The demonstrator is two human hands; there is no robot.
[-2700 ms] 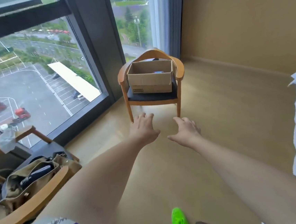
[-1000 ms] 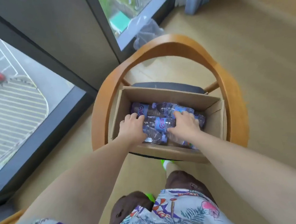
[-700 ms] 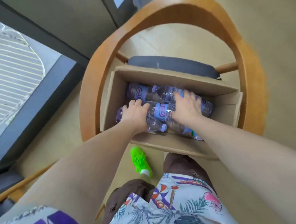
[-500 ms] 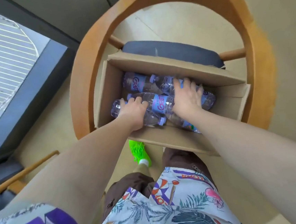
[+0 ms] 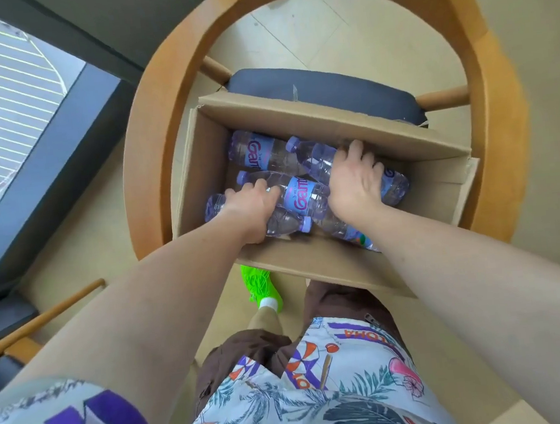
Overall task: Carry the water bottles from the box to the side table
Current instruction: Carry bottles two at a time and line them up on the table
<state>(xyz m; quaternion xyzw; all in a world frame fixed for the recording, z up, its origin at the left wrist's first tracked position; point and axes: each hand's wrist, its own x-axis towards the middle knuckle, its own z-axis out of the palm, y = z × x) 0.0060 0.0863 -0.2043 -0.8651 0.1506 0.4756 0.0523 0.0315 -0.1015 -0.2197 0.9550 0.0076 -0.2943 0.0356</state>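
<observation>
A person leans over a cardboard box [image 5: 345,260] that sits on the dark seat [image 5: 321,84] of a wooden chair [image 5: 489,123]. The box is open at the top, and clear water bottles lie on their sides in it, packed close and touching each other. Both hands are down inside the box. The left hand [image 5: 254,207] has its fingers curled over a bottle near the front left [image 5: 215,207], so it grips that one. The right hand [image 5: 354,180] is spread wide with its fingers bent over another bottle [image 5: 395,183] that lies slanted toward the right side of the box, and it holds that one (the thumb is hidden, so how tight the hold is stays a bit unclear). Between the two hands lies a bottle with a purple label [image 5: 299,199], and one more bottle [image 5: 259,150] lies at the back of the box by the far wall. A bottle with a green mark [image 5: 356,235] peeks out under the right wrist. Below the box you can see a bright green shoe [image 5: 262,287] on the pale floor [image 5: 535,33], and a shirt with colorful pictures [image 5: 323,395]. A big window [image 5: 4,101] is on the left.
</observation>
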